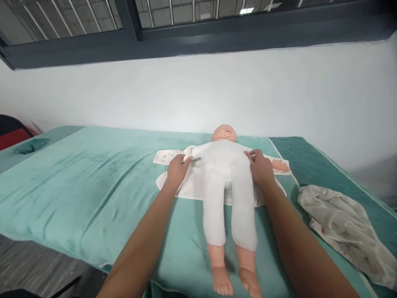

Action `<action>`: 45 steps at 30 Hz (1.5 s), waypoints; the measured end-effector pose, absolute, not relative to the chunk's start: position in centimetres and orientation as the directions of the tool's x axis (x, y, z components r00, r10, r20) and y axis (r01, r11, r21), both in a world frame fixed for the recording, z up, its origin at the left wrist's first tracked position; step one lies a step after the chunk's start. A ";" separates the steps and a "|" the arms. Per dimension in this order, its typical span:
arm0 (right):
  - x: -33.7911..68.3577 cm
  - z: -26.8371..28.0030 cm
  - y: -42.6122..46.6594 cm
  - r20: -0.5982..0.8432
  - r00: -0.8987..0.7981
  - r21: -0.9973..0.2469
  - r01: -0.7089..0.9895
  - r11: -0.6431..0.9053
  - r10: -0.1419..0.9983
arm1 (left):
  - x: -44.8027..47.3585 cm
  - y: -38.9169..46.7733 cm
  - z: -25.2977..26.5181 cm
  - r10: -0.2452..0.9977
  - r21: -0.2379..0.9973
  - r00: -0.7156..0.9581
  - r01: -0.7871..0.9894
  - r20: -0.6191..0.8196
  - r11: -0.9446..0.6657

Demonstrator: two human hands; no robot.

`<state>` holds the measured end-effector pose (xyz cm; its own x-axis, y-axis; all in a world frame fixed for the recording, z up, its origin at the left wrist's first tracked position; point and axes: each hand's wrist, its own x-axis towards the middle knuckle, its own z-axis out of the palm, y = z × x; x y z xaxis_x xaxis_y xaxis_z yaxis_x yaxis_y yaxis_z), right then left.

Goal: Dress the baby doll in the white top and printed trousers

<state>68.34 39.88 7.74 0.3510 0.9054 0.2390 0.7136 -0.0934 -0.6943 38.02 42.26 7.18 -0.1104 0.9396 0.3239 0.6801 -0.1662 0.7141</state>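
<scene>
A baby doll [228, 165] with a white cloth body lies on its back, head toward the wall and bare feet toward me. Beneath it a white baby shirt [192, 182] is spread out. My left hand [177, 169] pinches white cloth of the shirt near the shoulder on the left, where a flat sleeve [167, 157] reaches outward. On the other side, my right hand [261, 167] is curled against the doll's upper side; what its fingers grip is hidden. Past it, the doll's hand [280, 165] lies over the right sleeve.
A green cover [93, 178] drapes the bed. Crumpled pale cloth [344, 223] lies at the right. A white wall [198, 95] stands behind, below a dark window frame [217, 39]. A black and red object [14, 132] is at the far left, and grey floor [46, 260] shows below.
</scene>
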 end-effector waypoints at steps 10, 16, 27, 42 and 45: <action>64.8 8.3 39.7 0.153 0.142 -0.958 0.265 0.111 0.978 | 40.9 42.7 9.2 0.930 0.864 -0.131 0.433 0.343 -0.257; 63.5 8.4 40.0 0.088 -0.126 -0.960 0.252 0.118 0.988 | 40.1 44.3 13.1 0.959 0.900 -0.127 0.393 0.254 -0.186; 64.0 7.2 40.4 0.100 -0.099 -0.968 0.220 0.119 0.990 | 43.0 39.2 20.9 0.907 0.961 0.416 0.270 -0.066 -0.054; 64.3 6.7 41.0 0.125 -0.074 -0.941 0.307 0.142 0.989 | 29.0 41.9 7.3 0.957 0.160 -0.019 0.987 0.290 -0.029; 64.3 7.0 40.7 0.120 -0.085 -0.938 0.316 0.141 0.989 | 29.3 42.6 7.3 0.949 0.160 -0.070 0.987 0.308 0.021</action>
